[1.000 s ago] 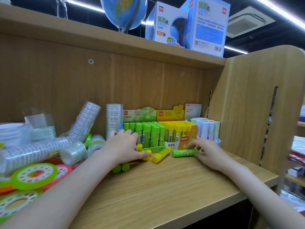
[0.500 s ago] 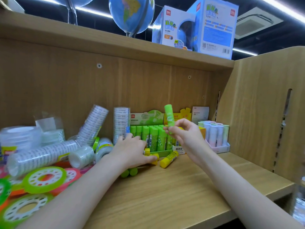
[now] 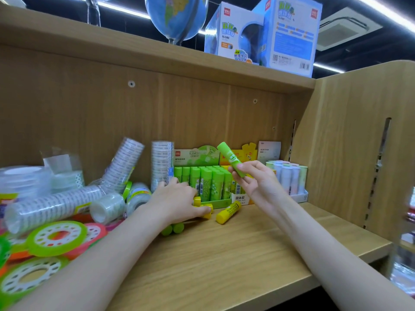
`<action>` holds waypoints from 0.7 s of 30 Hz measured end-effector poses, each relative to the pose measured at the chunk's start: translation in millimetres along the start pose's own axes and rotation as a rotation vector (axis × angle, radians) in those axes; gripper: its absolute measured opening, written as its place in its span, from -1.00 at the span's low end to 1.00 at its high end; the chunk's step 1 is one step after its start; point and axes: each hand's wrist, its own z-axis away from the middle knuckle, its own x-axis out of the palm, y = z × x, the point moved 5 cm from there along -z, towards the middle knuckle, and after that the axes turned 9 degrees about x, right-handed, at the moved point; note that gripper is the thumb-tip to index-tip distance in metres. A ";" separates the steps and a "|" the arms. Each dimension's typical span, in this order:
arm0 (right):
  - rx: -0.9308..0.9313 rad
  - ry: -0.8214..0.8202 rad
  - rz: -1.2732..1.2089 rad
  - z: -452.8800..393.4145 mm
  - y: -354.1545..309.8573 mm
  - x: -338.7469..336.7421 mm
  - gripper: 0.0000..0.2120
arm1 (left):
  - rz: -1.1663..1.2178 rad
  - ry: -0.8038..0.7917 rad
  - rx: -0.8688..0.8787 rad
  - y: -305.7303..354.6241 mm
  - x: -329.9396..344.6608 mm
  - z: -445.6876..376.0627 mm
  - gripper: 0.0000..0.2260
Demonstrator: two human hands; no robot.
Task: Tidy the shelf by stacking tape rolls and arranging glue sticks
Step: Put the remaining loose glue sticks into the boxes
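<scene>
My right hand [image 3: 253,182] pinches a green glue stick [image 3: 229,157], held tilted above the display boxes. A green box [image 3: 202,182] holds several upright green glue sticks, and a yellow box [image 3: 241,197] stands beside it. My left hand [image 3: 174,200] rests over loose sticks on the shelf board and holds a small yellow stick [image 3: 205,209]. Two green sticks [image 3: 173,228] poke out beneath that hand. Another yellow glue stick [image 3: 228,212] lies loose on the board. Clear tape rolls [image 3: 51,207] lie and lean in a jumble at the left.
Coloured flat tape reels [image 3: 56,237] pile up at the front left. A tray of pastel glue sticks [image 3: 288,176] stands by the right side panel [image 3: 359,153]. A globe [image 3: 177,16] and globe boxes [image 3: 265,32] sit on the upper shelf.
My right hand picked the green glue stick up from the shelf board, raised it over the boxes, and it now tilts leftward. My left hand stayed on the loose sticks.
</scene>
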 end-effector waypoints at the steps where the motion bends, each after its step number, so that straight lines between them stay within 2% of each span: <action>1: 0.005 -0.022 -0.002 1.1 0.3 1.9 -0.86 | 0.000 0.000 -0.001 0.0 -0.2 0.0 -0.52; 3: 0.014 -0.036 0.000 1.4 0.5 2.6 -0.85 | 0.003 0.003 0.000 0.0 -0.4 -0.2 -0.54; 6: 0.024 0.036 0.031 0.0 0.8 -2.9 -0.91 | 0.005 0.003 0.004 0.0 -0.4 -0.5 -0.56; 8: 0.049 0.088 -0.053 -1.3 0.8 -8.8 -0.97 | 0.006 0.000 0.005 -0.2 -0.3 -0.8 -0.58; 11: 0.031 0.051 -0.129 -2.2 -3.1 -8.5 -0.97 | 0.010 -0.001 0.007 0.1 -0.5 -1.1 -0.56; 13: -0.012 0.033 -0.007 -1.6 -2.7 -4.8 -0.89 | 0.009 0.004 0.008 0.2 -0.5 -0.8 -0.53; 17: -0.147 0.054 0.319 3.4 -2.7 0.0 -0.55 | 0.014 0.010 0.003 0.0 0.1 -0.1 -0.49; 21: -0.318 0.051 0.717 7.8 -4.1 12.2 -0.54 | 0.016 0.006 0.002 -0.3 1.0 -0.3 -0.49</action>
